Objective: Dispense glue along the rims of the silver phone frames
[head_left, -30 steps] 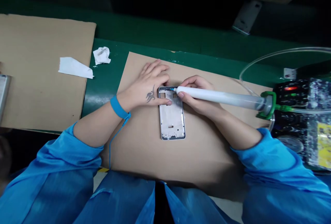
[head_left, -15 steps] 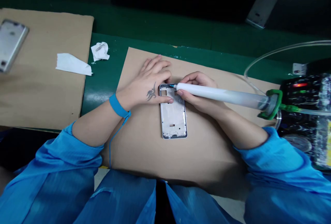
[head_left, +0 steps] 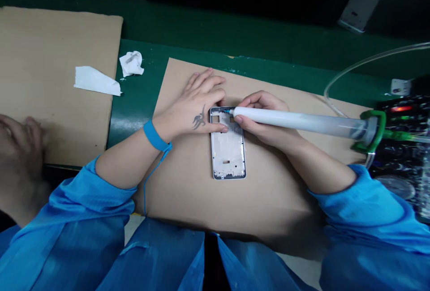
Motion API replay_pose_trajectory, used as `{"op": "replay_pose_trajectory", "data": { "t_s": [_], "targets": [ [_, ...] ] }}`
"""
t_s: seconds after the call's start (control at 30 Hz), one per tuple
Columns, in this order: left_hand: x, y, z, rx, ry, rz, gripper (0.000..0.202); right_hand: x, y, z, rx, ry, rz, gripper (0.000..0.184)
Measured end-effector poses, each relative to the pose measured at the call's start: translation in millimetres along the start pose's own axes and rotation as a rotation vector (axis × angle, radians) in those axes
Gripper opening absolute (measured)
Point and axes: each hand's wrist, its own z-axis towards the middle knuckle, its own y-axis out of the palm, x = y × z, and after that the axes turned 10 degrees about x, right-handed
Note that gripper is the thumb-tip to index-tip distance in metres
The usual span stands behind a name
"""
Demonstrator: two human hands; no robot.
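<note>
- Gone since a moment ago is the silver phone from the left cardboard; another person's hand now lies at the picture's left edge.
- We work on the centre cardboard mat.
- Our right hand has its fingers clamped around the syringe near its tip.
- Our left hand, fingers spread flat, presses down.
- Mid-picture lies the phone frame, with the syringe tip at its top edge.
</note>
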Motion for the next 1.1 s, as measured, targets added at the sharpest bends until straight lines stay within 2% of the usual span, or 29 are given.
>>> {"op": "replay_pose_trajectory", "data": {
  "t_s": [0.17,0.33,0.73,1.1],
  "targets": [
    [-3.2,1.6,-0.9,0.012,0.035,0.011,0.060,0.8,-1.5,-1.1,-0.015,0.008,0.014,0.042],
    [-8.3,4.1,-1.6,0.036,0.067,-0.020,0.070,0.5,-2.0,-1.9,-0.013,0.018,0.011,0.048],
    [-8.2,4.4,-1.0,0.024,0.051,-0.017,0.071,-0.4,-0.3,-1.0,0.024,-0.018,-0.003,0.036],
    [-6.9,3.6,-1.5,0.013,0.053,0.009,0.070,-0.6,-3.6,0.2,0.027,0.005,-0.030,0.045]
  ]
}}
